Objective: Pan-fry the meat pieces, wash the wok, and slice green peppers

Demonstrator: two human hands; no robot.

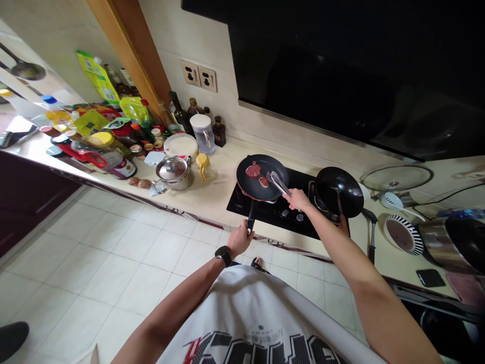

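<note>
A person wearing a grey-white printed shirt (246, 308) stands at a kitchen counter (217, 197), seen from above, with two pieces of meat in a dark frying pan (273, 164) on the left part of a black hob (270, 214). The left hand (239, 239), with a black watch (223, 256) at the wrist, is closed around the pan's handle (252, 210), which points back toward the body. The right hand (297, 199) grips metal tongs (280, 183), whose tips reach into the pan just beside the smaller piece of meat (263, 182); whether they pinch anything is too small to tell. The larger piece of meat (253, 170) lies a little farther left, near the pan's far side, apart from the smaller one. Placing both pieces in the pan is done. Cooking seems to be at an early stage: their upper faces are red and look mostly raw, so browning these faces appears to be left. The undersides are hidden, and nothing shows how hot the pan is. To the right, a black wok (331, 182) stands on the hob with a utensil (340, 205) resting in it; to the left, a lidded steel pot (173, 169) sits on the counter.
</note>
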